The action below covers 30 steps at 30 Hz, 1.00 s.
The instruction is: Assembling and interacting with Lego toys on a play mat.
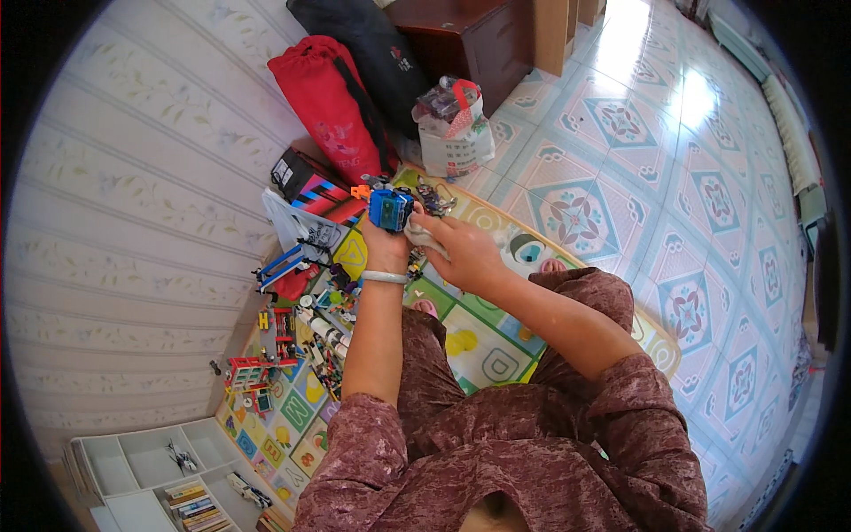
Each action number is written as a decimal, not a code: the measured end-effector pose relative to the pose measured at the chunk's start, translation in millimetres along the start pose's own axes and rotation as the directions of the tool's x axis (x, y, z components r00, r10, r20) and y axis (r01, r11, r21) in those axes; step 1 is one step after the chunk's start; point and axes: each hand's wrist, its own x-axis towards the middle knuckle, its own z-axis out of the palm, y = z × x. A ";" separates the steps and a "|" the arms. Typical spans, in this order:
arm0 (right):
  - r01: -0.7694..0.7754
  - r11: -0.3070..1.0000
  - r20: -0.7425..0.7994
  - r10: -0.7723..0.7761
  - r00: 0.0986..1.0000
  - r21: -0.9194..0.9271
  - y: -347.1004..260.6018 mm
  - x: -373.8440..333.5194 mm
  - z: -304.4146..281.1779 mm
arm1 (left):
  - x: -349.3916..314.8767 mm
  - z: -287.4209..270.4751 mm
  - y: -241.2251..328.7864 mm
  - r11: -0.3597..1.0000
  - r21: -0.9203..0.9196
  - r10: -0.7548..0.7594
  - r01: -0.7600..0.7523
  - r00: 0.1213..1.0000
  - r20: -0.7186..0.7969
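Observation:
A blue toy vehicle [388,211], seemingly built of bricks with an orange piece at its left side, is held up in my left hand [386,248]. Fingers of that hand are wrapped round it from below, and the wrist wears a pale bangle. My right hand [465,253] is closed on a white cloth [420,236], partly hidden under the fingers. Its fingertips and the cloth press against the toy's right side. Below both hands lies a colourful play mat [470,341].
Several brick-built toys [324,332] crowd the mat's left side by the wall. A white plastic bag [452,142], a red long bag [328,106] and a dark box [306,177] stand ahead. A white shelf [146,457] with books is at the lower left.

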 end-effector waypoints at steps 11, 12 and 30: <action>0.009 0.995 -0.061 -0.003 0.998 0.103 -3.7 3.0 -3.8 | 1.0 3.0 -4.2 0.994 0.108 0.021 -0.022 1.000 0.011; 0.009 0.997 0.012 -0.009 1.000 0.072 -4.8 1.9 -6.0 | -2.1 7.0 -5.5 0.997 0.078 -0.017 0.019 0.999 -0.035; 0.047 0.999 -0.168 -0.049 0.985 -0.018 4.2 11.5 -38.5 | -6.0 17.4 -15.5 0.967 0.234 -0.137 0.097 0.977 0.161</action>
